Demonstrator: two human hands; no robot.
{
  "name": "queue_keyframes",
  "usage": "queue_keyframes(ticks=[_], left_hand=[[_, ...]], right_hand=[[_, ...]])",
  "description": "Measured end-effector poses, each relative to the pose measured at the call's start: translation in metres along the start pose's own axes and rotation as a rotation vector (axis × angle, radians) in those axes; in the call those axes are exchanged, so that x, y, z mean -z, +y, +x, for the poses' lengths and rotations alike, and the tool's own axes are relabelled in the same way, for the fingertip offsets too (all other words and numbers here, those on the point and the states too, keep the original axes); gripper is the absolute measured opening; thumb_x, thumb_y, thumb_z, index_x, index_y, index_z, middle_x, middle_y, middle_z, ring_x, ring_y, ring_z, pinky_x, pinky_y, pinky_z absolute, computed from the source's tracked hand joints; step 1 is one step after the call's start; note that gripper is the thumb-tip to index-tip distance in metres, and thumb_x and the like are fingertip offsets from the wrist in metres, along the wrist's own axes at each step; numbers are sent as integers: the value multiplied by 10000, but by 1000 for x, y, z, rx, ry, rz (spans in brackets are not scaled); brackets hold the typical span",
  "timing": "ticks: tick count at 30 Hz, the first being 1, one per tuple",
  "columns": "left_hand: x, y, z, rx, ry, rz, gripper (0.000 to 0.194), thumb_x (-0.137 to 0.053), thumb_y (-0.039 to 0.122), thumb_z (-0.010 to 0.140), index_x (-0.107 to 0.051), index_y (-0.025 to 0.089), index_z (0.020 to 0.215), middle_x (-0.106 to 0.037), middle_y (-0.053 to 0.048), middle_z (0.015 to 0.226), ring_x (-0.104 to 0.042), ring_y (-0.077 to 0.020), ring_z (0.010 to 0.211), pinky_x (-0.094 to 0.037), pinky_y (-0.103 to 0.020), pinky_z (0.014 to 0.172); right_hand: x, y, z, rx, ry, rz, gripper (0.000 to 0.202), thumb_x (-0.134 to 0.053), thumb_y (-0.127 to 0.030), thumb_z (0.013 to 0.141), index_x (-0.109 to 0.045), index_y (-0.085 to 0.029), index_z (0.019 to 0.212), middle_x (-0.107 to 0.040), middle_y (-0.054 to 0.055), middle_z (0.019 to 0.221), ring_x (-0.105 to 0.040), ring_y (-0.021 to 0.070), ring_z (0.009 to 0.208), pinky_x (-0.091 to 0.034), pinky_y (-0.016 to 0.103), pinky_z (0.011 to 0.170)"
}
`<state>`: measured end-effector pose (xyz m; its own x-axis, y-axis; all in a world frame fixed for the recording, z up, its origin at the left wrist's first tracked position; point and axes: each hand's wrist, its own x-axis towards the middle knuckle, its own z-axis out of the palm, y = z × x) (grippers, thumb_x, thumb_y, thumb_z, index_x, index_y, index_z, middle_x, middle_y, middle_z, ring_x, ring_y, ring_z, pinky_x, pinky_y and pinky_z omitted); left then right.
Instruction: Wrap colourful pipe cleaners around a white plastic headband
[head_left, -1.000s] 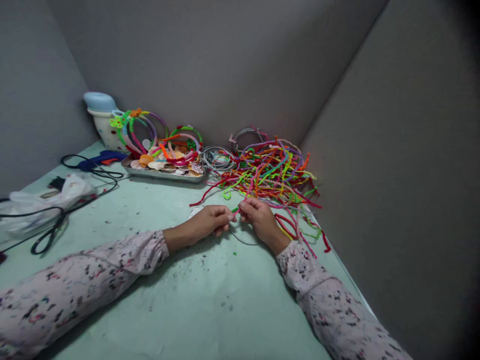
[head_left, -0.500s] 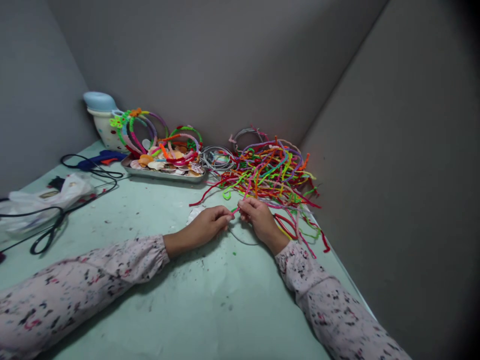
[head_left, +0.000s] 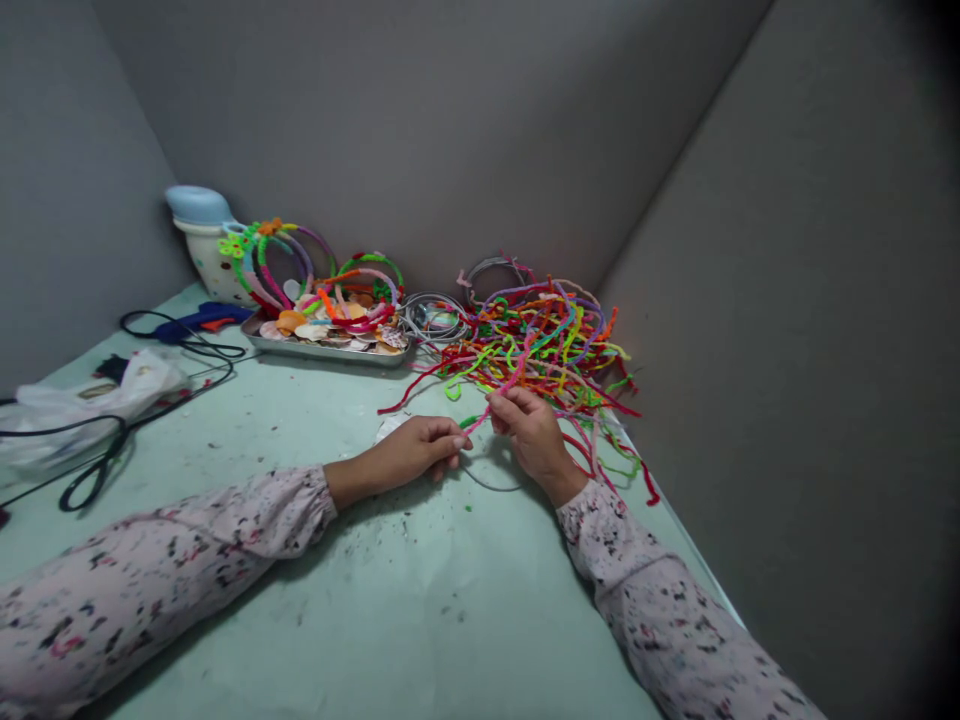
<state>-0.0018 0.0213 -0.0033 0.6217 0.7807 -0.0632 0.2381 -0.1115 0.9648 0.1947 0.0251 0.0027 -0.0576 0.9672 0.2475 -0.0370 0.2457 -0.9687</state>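
if my left hand (head_left: 424,448) eases its pinch, the pink strand (head_left: 514,376) could slip; its loose end might snag in the tangled pile (head_left: 555,345) toward the table's (head_left: 442,610) far right corner. my right hand (head_left: 531,438) pinches the strand too, before that corner, forearms reaching forward, fingers meeting inward.

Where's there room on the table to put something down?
Most room is on the near table, between the left sleeve and right sleeve, with just specks. A smaller patch lies between the tray, the black cable and left sleeve. It's crowded back right at the fuzzy pile, and left at the bag.
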Motion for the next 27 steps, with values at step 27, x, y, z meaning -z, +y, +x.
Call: queue_keyframes(ticks=[27], left_hand=[[-1,11,-4,-1,-22,103,297,-517,413,852,-599,149,745,-617,-7,662,-508,-88,521,-382,-211,514]], right_hand=[[-4,-17,0,28,194,-228,282,-651,-433,777,-569,-195,649,-538,-27,548,-484,123,532,-394,272,556]])
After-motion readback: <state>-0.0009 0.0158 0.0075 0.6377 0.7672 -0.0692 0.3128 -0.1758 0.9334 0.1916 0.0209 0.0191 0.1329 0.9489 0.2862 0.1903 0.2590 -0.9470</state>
